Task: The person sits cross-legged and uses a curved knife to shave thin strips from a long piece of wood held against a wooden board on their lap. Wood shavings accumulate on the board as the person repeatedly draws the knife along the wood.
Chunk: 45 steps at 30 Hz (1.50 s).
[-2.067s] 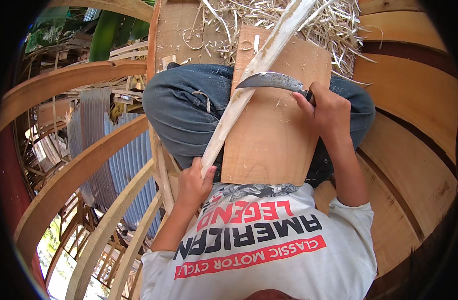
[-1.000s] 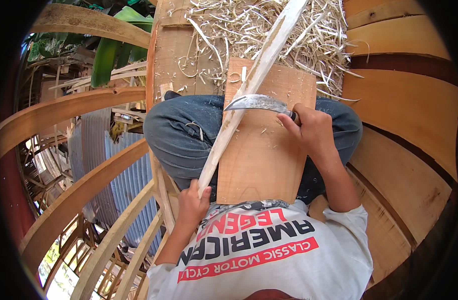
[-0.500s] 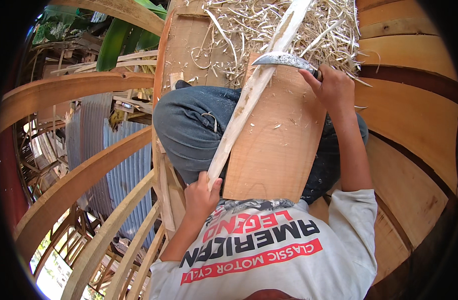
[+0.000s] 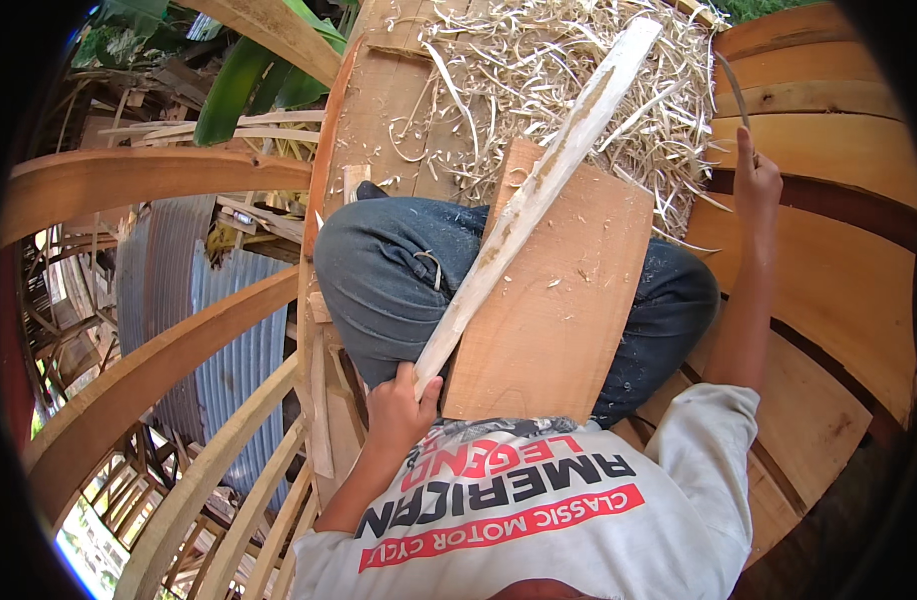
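My left hand [image 4: 403, 408] is wrapped round the near end of a long pale wooden stick [image 4: 524, 205], its bark peeled and a brownish strip along it. The stick slants away to the upper right, resting across a flat board [image 4: 554, 290] on my lap. Out to the right, my right hand [image 4: 757, 180] grips a knife with a curved blade [image 4: 739, 92], held up and apart from the stick. The knife's handle is mostly hidden in my fist.
Curly wood shavings [image 4: 579, 100] lie heaped on the planks beyond my knees. Curved wooden ribs [image 4: 169, 375] rise on the left, with corrugated metal sheets [image 4: 241, 350] past them. Overlapping planks [image 4: 819, 250] form a wall on the right. My bent legs [image 4: 394, 265] flank the board.
My right hand has swung the curved knife off the stick, out to the right and up. The left hand keeps its hold, and the stick's far end now shows.
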Motion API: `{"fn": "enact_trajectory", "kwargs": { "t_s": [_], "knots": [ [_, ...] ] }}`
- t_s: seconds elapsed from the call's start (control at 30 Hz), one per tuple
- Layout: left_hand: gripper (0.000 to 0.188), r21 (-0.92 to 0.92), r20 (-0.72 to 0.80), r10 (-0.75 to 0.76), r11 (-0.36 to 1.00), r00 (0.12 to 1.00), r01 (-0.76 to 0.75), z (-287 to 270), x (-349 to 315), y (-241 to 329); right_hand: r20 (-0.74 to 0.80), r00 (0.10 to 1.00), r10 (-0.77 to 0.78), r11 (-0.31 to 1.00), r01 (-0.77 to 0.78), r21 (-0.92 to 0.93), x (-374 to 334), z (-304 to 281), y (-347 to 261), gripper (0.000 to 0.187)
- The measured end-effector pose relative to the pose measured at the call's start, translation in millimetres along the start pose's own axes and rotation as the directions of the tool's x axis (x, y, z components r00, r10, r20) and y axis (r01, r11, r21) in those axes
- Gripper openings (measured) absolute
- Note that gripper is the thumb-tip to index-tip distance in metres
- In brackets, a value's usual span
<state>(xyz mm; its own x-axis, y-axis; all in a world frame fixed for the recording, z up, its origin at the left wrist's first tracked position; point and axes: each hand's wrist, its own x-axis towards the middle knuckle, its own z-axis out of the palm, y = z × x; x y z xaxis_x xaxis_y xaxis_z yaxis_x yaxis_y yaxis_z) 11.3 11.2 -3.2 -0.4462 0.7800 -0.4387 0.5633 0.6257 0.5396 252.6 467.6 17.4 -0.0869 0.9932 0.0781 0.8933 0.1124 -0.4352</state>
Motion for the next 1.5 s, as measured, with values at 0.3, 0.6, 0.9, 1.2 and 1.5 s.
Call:
{"fn": "enact_trajectory", "kwargs": {
  "t_s": [0.3,0.6,0.9,1.2,1.5],
  "knots": [
    [0.042,-0.225,0.168,0.037,0.974,0.985,0.002,-19,10,-6,0.299,0.832,-0.467,0.883,0.460,0.096,-139,35,-67,0.046],
    [0.045,-0.280,0.280,-0.060,0.949,0.958,0.141,-32,17,4,0.101,0.895,-0.435,0.877,0.447,-0.178,-68,62,-52,0.068],
    [0.048,-0.253,0.274,-0.022,0.963,0.961,0.095,-30,16,-8,0.025,0.990,0.136,0.987,-0.133,-0.089,32,24,25,0.073],
    [0.048,-0.294,0.287,-0.002,0.952,0.958,0.090,-29,14,-8,0.330,0.828,-0.454,0.890,0.441,0.116,-165,32,-78,0.057],
    [0.049,-0.286,0.264,-0.007,0.955,0.965,0.085,-21,10,-13,0.163,0.897,-0.411,0.884,0.436,-0.168,-91,58,-57,0.068]
  ]
}}
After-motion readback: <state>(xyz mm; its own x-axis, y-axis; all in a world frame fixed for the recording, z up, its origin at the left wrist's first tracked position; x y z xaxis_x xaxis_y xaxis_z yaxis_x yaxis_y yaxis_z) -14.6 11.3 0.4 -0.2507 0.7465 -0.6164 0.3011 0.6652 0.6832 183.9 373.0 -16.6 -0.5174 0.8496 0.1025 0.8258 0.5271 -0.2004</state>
